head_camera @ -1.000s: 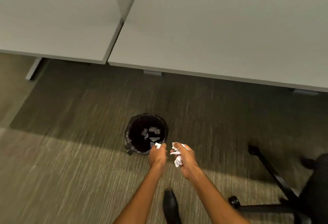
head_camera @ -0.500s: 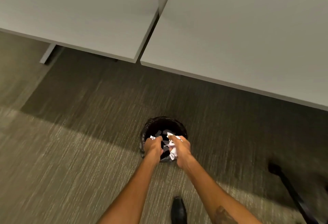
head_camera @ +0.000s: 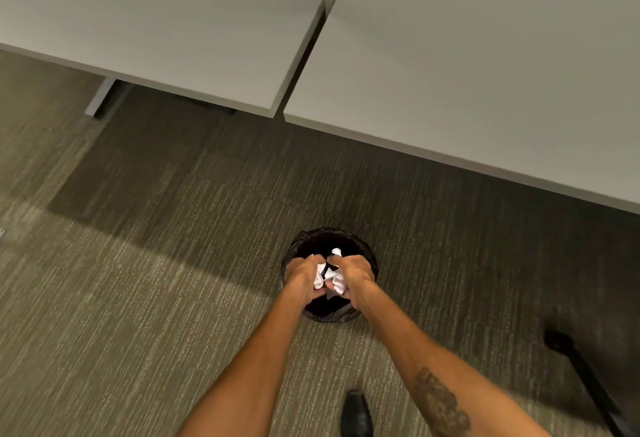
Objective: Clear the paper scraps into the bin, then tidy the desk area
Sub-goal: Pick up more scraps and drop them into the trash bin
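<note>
A small round black bin (head_camera: 300, 241) lined with a dark bag stands on the carpet in front of the desks. Both of my hands hover directly over its mouth. My left hand (head_camera: 302, 274) is closed around white paper scraps (head_camera: 319, 274). My right hand (head_camera: 356, 272) grips a crumpled wad of white paper (head_camera: 337, 280). One more white scrap (head_camera: 336, 251) shows just beyond my fingers, inside the bin's opening. The bin's bottom is mostly hidden by my hands.
Two grey desktops (head_camera: 173, 21) (head_camera: 485, 55) meet at a narrow gap above the bin. A desk leg (head_camera: 98, 97) stands at the left. A black chair base leg (head_camera: 585, 377) reaches in at lower right. My black shoe (head_camera: 356, 414) is on the striped carpet.
Both hands moved forward from beside the bin to right over its mouth, still holding the scraps. The view shifted left, so the chair base slid toward the right edge.
</note>
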### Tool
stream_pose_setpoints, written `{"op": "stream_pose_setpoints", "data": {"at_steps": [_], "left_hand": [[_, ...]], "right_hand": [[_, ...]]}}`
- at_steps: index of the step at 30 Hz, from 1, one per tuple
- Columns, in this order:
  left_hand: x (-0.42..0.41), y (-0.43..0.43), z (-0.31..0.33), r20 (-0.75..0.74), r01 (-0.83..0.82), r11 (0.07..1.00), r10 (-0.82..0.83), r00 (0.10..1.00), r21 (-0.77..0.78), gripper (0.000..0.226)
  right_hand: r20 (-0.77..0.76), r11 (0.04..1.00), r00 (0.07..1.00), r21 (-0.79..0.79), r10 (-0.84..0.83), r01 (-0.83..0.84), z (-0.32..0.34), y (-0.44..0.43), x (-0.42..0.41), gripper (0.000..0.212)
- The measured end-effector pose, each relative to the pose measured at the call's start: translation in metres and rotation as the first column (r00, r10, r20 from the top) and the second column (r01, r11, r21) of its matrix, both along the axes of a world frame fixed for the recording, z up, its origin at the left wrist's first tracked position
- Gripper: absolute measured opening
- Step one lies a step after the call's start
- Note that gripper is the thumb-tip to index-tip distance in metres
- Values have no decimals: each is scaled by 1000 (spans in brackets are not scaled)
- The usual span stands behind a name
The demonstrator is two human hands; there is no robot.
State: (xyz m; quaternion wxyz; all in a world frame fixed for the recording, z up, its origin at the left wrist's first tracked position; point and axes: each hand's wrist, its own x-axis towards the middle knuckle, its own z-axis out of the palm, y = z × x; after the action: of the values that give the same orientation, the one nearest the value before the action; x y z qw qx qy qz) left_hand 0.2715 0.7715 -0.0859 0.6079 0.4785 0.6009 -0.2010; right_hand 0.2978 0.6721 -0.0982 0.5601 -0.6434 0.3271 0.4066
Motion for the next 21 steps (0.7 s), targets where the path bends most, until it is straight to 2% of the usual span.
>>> {"op": "stream_pose_setpoints", "data": {"at_steps": [2, 5, 7, 11, 19, 21], "left_hand": [[-1, 6, -3, -61, 64, 998, -63, 996, 12, 29], [-5, 7, -8, -101, 62, 998, -59, 993, 27, 32], [-10, 3, -10, -111, 68, 994, -59, 992, 82, 44], [-20, -8, -6, -97, 187, 958, -169, 981, 218, 57], [-32, -45, 21, -142, 366, 861, -337, 931, 353, 56], [-36, -57, 26, -164, 418, 827, -384, 909, 377, 57]], "right_hand": [[-34, 999, 999, 53, -9, 11, 1, 1, 6, 18], [-72, 996, 997, 81, -26, 32, 5, -3, 6, 48], [-103, 992, 993, 105, -56, 66, 8, -8, 1, 58], [-86, 995, 996, 92, -19, 26, 17, -19, -11, 55], [27, 995, 997, 76, 68, -70, 38, -54, -30, 49], [80, 993, 991, 32, 111, -114, 43, -65, -36, 49]]}}
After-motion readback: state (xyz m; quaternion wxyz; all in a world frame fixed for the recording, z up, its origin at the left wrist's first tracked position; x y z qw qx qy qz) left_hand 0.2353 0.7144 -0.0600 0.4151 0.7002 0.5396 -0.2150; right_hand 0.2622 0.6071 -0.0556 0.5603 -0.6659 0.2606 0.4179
